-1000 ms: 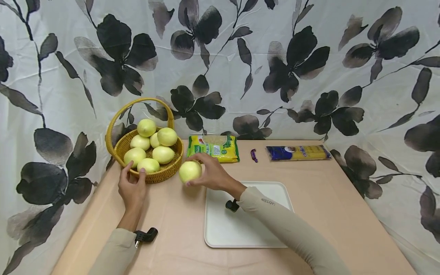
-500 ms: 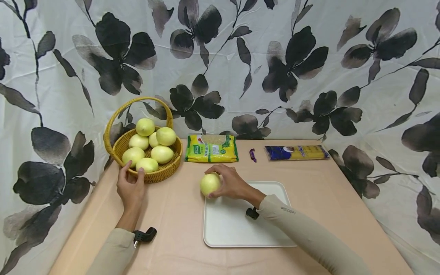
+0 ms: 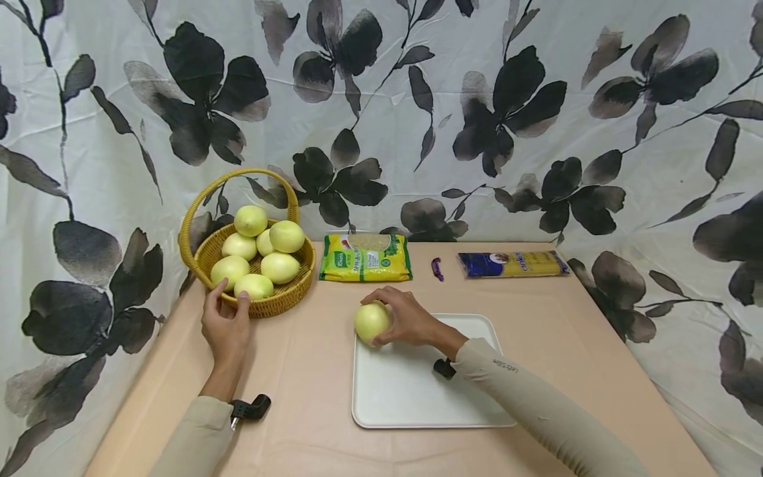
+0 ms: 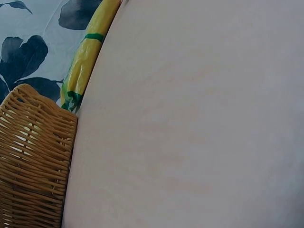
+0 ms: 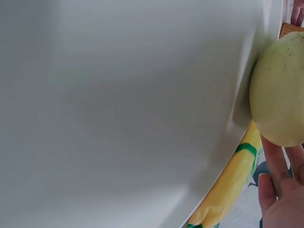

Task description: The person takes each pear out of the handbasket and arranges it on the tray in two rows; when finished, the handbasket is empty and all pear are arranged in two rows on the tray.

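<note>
A pale yellow-green round melon (image 3: 372,322) is in my right hand (image 3: 408,318), gripped between thumb and fingers over the back left corner of a white tray (image 3: 429,404). In the right wrist view the same melon (image 5: 280,90) appears beside the tray's raised edge, with fingers (image 5: 275,159) against it. My left hand (image 3: 228,331) holds the front rim of a yellow wicker basket (image 3: 286,303), where several similar melons (image 3: 280,268) are piled. The left wrist view shows the basket's woven side (image 4: 35,166), but not the hand.
Along the table's back edge lie a yellow-green packet (image 3: 365,258), a small purple wrapped candy (image 3: 438,269) and a blue-and-yellow pasta packet (image 3: 514,264). A floral cloth (image 3: 417,119) hangs right behind the table (image 3: 298,397). The basket's tall handle (image 3: 238,173) arches over the melons.
My right hand has carried the melon from beside the basket rightward and toward me, to the tray's back left corner. The left hand has stayed at the basket rim.
</note>
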Motion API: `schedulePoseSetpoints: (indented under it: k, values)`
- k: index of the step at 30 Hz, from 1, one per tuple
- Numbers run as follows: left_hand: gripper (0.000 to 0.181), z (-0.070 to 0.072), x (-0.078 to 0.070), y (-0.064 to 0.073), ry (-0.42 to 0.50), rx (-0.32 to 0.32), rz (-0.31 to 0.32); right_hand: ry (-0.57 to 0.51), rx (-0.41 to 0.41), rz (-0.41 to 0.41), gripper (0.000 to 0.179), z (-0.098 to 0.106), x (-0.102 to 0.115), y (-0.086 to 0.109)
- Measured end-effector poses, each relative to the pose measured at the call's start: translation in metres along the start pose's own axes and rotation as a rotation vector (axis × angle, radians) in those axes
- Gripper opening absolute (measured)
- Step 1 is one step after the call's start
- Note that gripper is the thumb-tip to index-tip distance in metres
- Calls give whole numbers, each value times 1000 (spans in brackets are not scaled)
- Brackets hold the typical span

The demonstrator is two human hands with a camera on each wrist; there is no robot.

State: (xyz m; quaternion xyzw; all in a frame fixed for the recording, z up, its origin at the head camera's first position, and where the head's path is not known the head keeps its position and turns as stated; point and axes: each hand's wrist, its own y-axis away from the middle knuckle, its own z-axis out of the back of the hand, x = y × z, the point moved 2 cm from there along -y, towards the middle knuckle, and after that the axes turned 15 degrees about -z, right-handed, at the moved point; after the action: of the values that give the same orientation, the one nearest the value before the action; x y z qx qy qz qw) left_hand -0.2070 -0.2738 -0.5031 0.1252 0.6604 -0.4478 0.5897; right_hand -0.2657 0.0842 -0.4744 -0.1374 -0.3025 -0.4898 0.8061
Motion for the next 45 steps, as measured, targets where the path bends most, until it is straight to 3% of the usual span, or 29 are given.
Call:
schedulePoseSetpoints:
  k: [6,14,23,34,45]
  values:
    - [53,1,-1,-1,6,-6,-7,8,6,29,84,2,-2,-1]
    - [52,0,-1,0,-6,-14,1,-15,12,-4,86,7,-1,0]
    - [52,1,-2,0,-5,-7,-3,-103,-58,21,80,25,22,-9]
    - [53,0,-2,2,-1,-6,8,-276,-167,-58,69,22,80,-45]
    - [53,0,2,0,10,-11,-16,-428,-188,-142,68,6,127,-99]
